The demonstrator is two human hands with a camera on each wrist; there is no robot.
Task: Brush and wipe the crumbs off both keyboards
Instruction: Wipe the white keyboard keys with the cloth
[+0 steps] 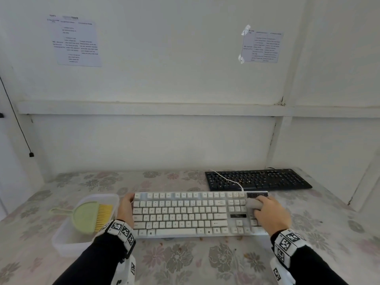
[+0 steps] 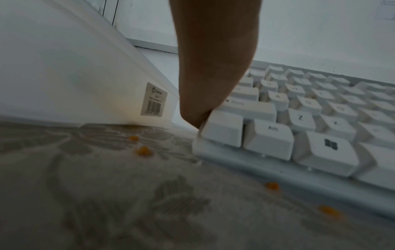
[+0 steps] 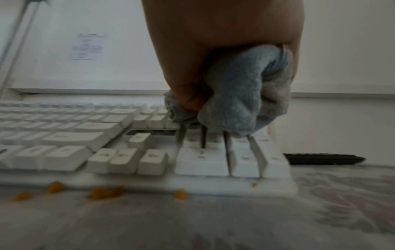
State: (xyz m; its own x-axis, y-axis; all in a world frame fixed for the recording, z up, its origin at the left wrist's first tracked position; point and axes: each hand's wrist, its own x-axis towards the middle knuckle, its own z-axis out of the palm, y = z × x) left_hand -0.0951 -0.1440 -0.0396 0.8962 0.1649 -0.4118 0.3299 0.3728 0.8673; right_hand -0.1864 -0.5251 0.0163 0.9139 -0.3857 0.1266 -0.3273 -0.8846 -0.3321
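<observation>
A white keyboard point(image 1: 185, 214) lies in front of me on the flowered tablecloth. My left hand point(image 1: 125, 208) grips its left end, thumb tip on the top corner. In the left wrist view the left hand point(image 2: 205, 81) lies against that keyboard's point(image 2: 299, 121) side. My right hand point(image 1: 267, 212) holds a bunched grey cloth point(image 1: 254, 204) down on the number pad; the right wrist view shows the cloth point(image 3: 239, 94) wrapped in the right hand point(image 3: 213, 50) on the keys of the white keyboard point(image 3: 149, 148). A black keyboard point(image 1: 259, 178) with crumbs on its keys lies behind, to the right.
A translucent plastic tub point(image 1: 61, 243) at the left holds a green dustpan point(image 1: 85, 218) and a yellow-bristled brush point(image 1: 103, 217). Orange crumbs point(image 3: 102, 192) dot the cloth along the white keyboard's front edge. A white cable point(image 1: 226, 178) crosses the black keyboard. Walls close in behind and right.
</observation>
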